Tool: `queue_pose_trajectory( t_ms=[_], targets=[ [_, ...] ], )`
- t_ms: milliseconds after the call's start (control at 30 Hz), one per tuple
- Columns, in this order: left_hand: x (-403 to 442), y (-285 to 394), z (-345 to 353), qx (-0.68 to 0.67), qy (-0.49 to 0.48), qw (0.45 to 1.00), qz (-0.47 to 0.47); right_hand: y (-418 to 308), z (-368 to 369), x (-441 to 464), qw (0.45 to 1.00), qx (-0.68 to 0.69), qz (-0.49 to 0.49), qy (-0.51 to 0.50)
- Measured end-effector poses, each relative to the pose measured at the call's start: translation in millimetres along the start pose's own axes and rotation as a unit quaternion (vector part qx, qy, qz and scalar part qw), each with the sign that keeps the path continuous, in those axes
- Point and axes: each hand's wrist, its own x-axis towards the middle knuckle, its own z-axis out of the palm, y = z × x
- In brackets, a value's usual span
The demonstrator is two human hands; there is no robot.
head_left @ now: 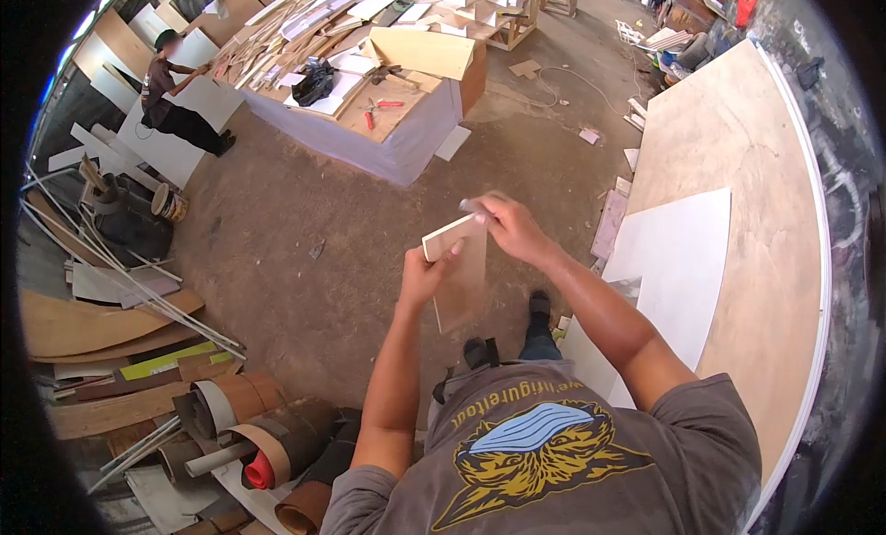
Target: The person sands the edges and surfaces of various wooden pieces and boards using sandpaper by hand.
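Observation:
My left hand (423,276) is closed on a flat wooden board (464,281), its thumb across the near face. The board is held upright in front of me, with its pale edge facing up. My right hand (513,228) is closed at the board's far upper corner. From its fingers sticks out the end of a small greyish thing (467,205), touching or very near the edge; blur hides what it is.
Ahead stands a workbench (341,133) piled with wood offcuts, with red-handled pliers (383,105) and a black plastic bag (316,83) on top. Large plywood sheets (729,166) lean on the right. Rolled sheets (242,396) lie lower left. Another person (166,96) stands far left.

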Motion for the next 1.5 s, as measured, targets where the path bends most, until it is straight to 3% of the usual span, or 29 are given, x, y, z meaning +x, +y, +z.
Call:
queue_pose_trajectory(
  t_ms=[67, 167, 267, 400, 500, 700, 833, 933, 1033, 1133, 1167, 1267, 1300, 1400, 1500],
  targets=[
    [-1, -8, 5, 0.004, 0.038, 0.998, 0.054, 3, -2, 0, 0.996, -0.034, 0.017, 0.081],
    [-4, -13, 11, 0.032, 0.082, 0.994, 0.065, -11, 0, -12, 0.990, 0.020, 0.105, 0.094],
    [-5, -14, 16, 0.017, 0.100, 0.990, 0.099, -6, 15, -18, 0.998, 0.017, 0.042, 0.035],
    [-2, -16, 21, 0.034, 0.142, 0.980, 0.132, 3, 44, -16, 0.996, 0.029, 0.054, 0.071],
    [-3, -17, 19, 0.054, 0.147, 0.976, 0.153, -23, 55, -18, 0.998, 0.053, -0.018, 0.032],
    [-9, -13, 17, 0.116, 0.163, 0.966, 0.162, -16, 62, -3, 0.991, 0.042, 0.106, 0.070],
    [-11, -21, 16, 0.124, 0.201, 0.952, 0.195, -46, 69, -13, 0.996, 0.077, 0.022, -0.026],
    [-13, -19, 18, 0.117, 0.223, 0.946, 0.203, -13, 65, 3, 0.993, 0.063, 0.094, 0.038],
    [-10, -28, 14, 0.101, 0.228, 0.947, 0.203, -15, 79, -1, 0.996, 0.055, 0.063, 0.022],
    [-7, -46, 14, 0.043, 0.232, 0.952, 0.197, -57, 85, -16, 0.993, 0.094, 0.027, -0.072],
    [-7, -48, 14, 0.019, 0.235, 0.952, 0.195, -75, 64, -6, 0.985, 0.052, 0.090, -0.139],
    [-14, -13, 17, 0.057, 0.233, 0.959, 0.153, -31, 67, 11, 0.988, 0.106, 0.108, 0.032],
    [-13, -14, 17, 0.053, 0.236, 0.956, 0.165, -23, 68, 15, 0.987, 0.093, 0.129, 0.026],
    [-5, -28, 18, 0.018, 0.242, 0.950, 0.194, -29, 103, -5, 0.993, 0.110, 0.001, 0.051],
    [-7, -33, 16, -0.018, 0.239, 0.953, 0.187, -78, 65, -1, 0.988, 0.052, 0.088, -0.115]
  ],
)
